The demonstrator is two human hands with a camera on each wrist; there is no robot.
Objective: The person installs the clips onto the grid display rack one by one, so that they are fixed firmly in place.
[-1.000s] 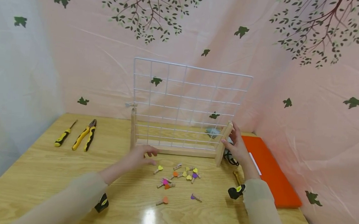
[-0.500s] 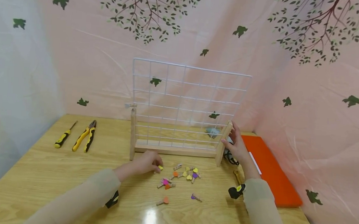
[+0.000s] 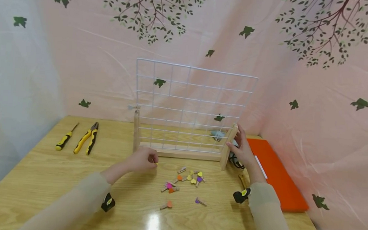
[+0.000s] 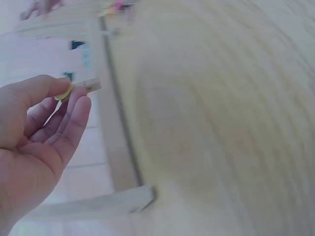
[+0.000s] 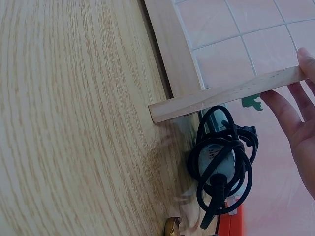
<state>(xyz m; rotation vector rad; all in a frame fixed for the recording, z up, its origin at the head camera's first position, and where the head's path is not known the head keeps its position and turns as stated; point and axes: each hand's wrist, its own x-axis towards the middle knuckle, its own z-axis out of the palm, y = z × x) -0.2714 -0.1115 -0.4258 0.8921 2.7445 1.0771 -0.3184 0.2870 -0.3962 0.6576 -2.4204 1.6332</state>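
My left hand [image 3: 141, 159] pinches a small wooden clothespin [image 4: 91, 85] with a yellow heart between thumb and fingertips, in front of the stand's lower wooden bar [image 3: 181, 153]. Over at the right, my right hand [image 3: 244, 153] grips the upper part of the wooden post [image 3: 229, 146]. A white wire grid [image 3: 190, 67] stands upright between the two posts. One pale clip [image 3: 134, 107] sits on the grid's left edge. Several more clothespins with hearts, yellow, purple, pink and orange [image 3: 169, 204], lie scattered on the table before the stand.
A screwdriver [image 3: 63, 141] and yellow-black pliers [image 3: 83, 142] lie at the left. Behind the right post is a grey-blue device wrapped in black cord [image 5: 219, 164]. A flat orange-red box [image 3: 284, 188] lies beyond the right forearm, and a yellowish tool [image 3: 242, 181] beside the right wrist.
My left hand reached the yellow-heart clothespin, took hold of it, and has moved back left with it off its spot on the table. The right hand stays on the post.
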